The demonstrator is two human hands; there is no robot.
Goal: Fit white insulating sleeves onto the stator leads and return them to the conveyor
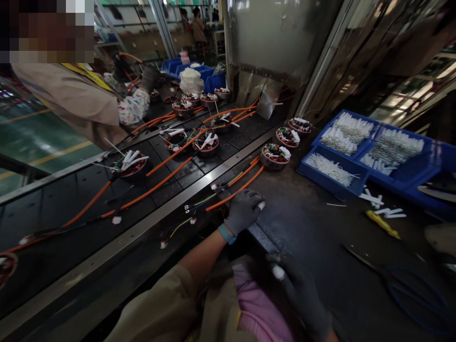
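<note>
Along the belt point(46, 213), wired stators point(133, 166) sit heavy; springy orange cable point(235, 190) trails toward the gloved left hand point(242, 212), curled shut on what looks like a light white sleeve point(261, 205), held near its end; the right hand point(299, 297) seems closed, its hold too dim to tell; blue crates point(331, 187) stand on the dark bench point(313, 228)

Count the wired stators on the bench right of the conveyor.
3, in a row along the conveyor's metal rail: the nearest stator, a second stator just behind it, the farthest stator. None looks hidden.
</note>
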